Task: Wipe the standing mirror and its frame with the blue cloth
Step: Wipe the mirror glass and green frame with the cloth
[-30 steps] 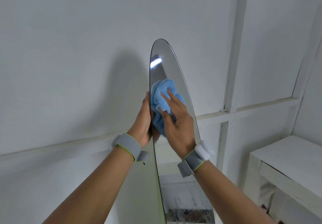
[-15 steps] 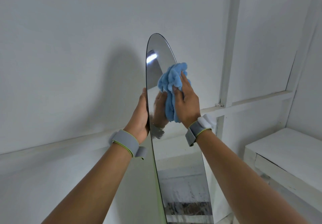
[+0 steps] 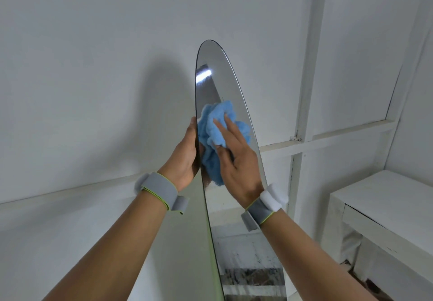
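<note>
The tall arched standing mirror (image 3: 219, 78) is seen nearly edge-on in the middle of the view, its thin dark frame (image 3: 196, 83) running up the left side. My left hand (image 3: 185, 155) grips that left edge from behind, thumb side toward me. A bunched blue cloth (image 3: 215, 125) lies against the glass at mid height. My right hand (image 3: 236, 158) presses the cloth onto the glass, fingers spread over it. Both wrists wear grey straps.
A white wall (image 3: 93, 66) with a low ledge stands behind the mirror. White window or door framing (image 3: 311, 66) rises to the right. A white table (image 3: 386, 207) stands at the lower right, close to the mirror's right side.
My right hand has slid the cloth down and leftward across the glass from the higher spot it reached half a second ago. My left hand keeps its hold on the edge.
</note>
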`<state>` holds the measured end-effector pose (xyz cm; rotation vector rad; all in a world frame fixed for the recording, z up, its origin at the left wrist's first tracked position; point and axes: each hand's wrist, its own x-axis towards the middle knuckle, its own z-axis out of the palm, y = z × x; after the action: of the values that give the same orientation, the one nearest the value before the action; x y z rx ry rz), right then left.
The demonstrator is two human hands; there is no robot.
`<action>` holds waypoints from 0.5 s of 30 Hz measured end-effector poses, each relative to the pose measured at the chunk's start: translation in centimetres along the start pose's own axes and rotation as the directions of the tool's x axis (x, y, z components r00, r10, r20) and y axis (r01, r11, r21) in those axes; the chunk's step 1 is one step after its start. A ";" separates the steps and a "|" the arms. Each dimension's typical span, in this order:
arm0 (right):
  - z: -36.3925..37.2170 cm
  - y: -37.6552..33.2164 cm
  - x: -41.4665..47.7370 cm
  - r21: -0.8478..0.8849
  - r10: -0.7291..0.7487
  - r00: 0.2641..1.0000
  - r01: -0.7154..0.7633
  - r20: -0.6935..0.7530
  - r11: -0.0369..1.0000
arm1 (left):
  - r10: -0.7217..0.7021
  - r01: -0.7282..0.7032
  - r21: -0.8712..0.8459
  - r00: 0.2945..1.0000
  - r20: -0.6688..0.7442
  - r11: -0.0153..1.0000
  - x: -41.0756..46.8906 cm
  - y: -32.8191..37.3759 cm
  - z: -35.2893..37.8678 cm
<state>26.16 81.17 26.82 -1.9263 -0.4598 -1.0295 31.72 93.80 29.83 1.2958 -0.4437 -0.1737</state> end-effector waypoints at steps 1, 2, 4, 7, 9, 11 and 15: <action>0.3 -0.3 -0.2 -0.008 -0.035 0.999 0.035 0.012 0.999 | -0.014 0.014 -0.008 1.000 0.009 1.000 -0.1 -0.1 -0.4; 0.5 -0.4 -0.5 -0.014 -0.056 0.998 0.056 0.017 0.998 | -0.029 0.029 -0.008 0.999 0.020 1.000 -0.4 -0.4 -0.8; 1.1 -0.1 -1.8 -0.022 -0.078 0.997 0.078 0.016 0.997 | -0.057 0.057 -0.014 0.998 0.034 0.998 -1.0 -1.1 -1.7; 2.0 0.7 -4.9 -0.021 -0.078 0.997 0.078 0.004 0.997 | -0.068 0.074 -0.061 0.993 0.093 0.995 -1.8 -1.7 -1.9; 2.5 0.9 -6.4 -0.020 -0.075 0.997 0.075 -0.002 0.997 | -0.057 0.064 -0.070 0.994 0.095 0.995 -2.4 -1.5 -1.5; 2.6 1.0 -6.5 -0.033 -0.082 0.997 0.082 -0.001 0.996 | -0.043 0.050 -0.069 0.995 0.094 0.996 -2.5 -1.4 -1.3; 1.7 0.9 -2.9 -0.076 -0.109 0.994 0.110 0.006 0.991 | -0.014 0.021 -0.052 0.992 0.124 0.998 -2.2 -1.9 -1.5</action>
<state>25.87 82.32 23.54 -1.9876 -0.5397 -1.1298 30.53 95.41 27.23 1.2412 -0.5300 -0.2799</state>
